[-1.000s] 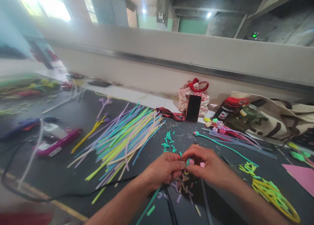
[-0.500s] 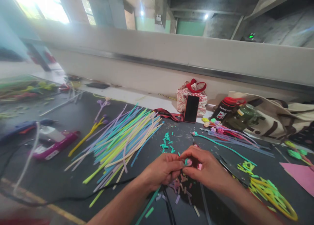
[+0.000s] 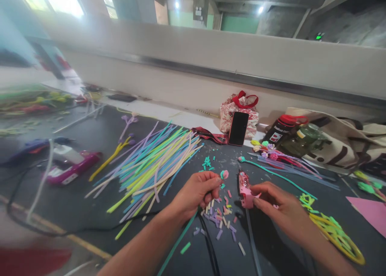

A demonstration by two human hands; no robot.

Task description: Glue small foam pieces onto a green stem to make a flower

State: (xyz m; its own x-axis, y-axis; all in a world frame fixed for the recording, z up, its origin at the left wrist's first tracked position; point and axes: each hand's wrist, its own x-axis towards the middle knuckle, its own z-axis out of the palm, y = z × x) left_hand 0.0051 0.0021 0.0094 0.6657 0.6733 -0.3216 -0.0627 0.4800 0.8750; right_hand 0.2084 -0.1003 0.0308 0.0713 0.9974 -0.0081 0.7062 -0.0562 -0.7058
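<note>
My left hand [image 3: 197, 189] pinches a green pipe-cleaner flower stem [image 3: 177, 244]. A small pink and green flower head [image 3: 224, 174] sticks out past the thumb, and the stem runs down toward the bottom edge. On the right, my right hand [image 3: 279, 205] has its thumb and fingers closed on a pink hot glue gun [image 3: 246, 196]. The gun's nozzle points away from me, and a clear glue stick [image 3: 252, 240] trails from its back. Between the hands lie several short cut pieces [image 3: 221, 219] in purple, pink and cream.
A pile of coloured pipe cleaners [image 3: 153, 167] lies left of centre. Yellow-handled scissors [image 3: 346, 244] rest at right, partly hidden. A phone [image 3: 238, 128] leans on a patterned bag [image 3: 226, 117]. Bottles [image 3: 279, 129] stand behind. A black cable [image 3: 90, 238] crosses the table.
My hands have moved apart. The right hand has let go of the flower head and gone right and down onto the glue gun; the left still holds the stem.
</note>
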